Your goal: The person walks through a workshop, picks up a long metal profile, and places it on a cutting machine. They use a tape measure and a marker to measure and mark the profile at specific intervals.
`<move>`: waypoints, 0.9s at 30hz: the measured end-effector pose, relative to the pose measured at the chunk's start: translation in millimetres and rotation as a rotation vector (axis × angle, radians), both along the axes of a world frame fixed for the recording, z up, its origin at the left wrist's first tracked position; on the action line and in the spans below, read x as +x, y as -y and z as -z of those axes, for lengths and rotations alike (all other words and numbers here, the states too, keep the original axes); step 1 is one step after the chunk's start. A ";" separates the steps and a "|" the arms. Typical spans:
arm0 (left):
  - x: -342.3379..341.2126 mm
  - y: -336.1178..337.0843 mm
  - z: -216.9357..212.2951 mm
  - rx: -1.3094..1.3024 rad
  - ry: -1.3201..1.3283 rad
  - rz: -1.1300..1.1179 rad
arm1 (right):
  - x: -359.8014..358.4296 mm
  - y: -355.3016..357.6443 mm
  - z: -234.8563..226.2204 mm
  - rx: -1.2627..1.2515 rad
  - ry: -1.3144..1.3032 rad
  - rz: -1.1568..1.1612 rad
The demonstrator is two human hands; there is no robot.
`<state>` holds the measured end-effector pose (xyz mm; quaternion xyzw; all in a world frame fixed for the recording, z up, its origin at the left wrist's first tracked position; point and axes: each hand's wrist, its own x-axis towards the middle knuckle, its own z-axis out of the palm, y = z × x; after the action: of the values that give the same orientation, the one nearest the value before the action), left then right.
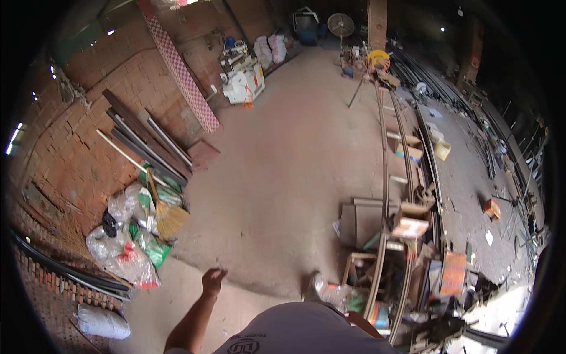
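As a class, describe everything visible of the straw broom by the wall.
The broom has a broad, flared head of yellowish, straw-like bristles and a slim, brownish handle. The handle slants up and left; the broom appears to rest against plastic bags heaped by the wall. The left hand is apart.

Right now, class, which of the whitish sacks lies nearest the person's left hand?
The lone whitish sack at the picture's lower left is nearest the left hand; the other two sacks sit together far off, beyond the white machine.
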<state>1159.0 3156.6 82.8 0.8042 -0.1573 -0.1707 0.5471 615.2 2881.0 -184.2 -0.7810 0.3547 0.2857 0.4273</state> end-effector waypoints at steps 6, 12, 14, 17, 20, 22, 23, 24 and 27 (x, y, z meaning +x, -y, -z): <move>51.7 -9.5 96.8 0.598 0.107 -0.248 | 125.3 187.8 0.0 -0.068 -0.031 -0.194; 48.2 12.1 130.6 0.789 -0.039 -0.252 | 237.7 405.5 -35.6 -0.149 0.292 0.589; 71.8 51.5 144.8 0.885 -0.078 -0.146 | 260.0 467.8 -18.1 -0.116 0.417 0.724; 132.3 119.4 172.2 1.018 -0.094 0.038 | 282.5 529.1 26.8 -0.199 0.388 0.760; 239.9 218.8 194.2 0.960 -0.022 0.175 | 292.7 552.5 67.0 -0.080 0.255 0.660; 334.6 306.8 192.5 1.041 -0.028 0.323 | 293.8 531.2 85.5 0.017 0.107 0.685; 372.8 357.4 187.0 1.010 0.116 0.276 | 295.5 517.4 91.0 0.116 0.063 0.729; 407.5 405.3 174.2 0.847 0.134 0.156 | 300.2 504.9 93.5 0.210 0.039 0.763; 512.2 549.2 117.4 0.603 0.290 0.179 | 331.6 492.1 86.2 0.069 -0.006 0.308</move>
<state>1671.2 2607.4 -34.6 0.9287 -0.2456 -0.1408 0.2397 946.8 2388.9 -270.5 -0.7012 0.4616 0.2310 0.4918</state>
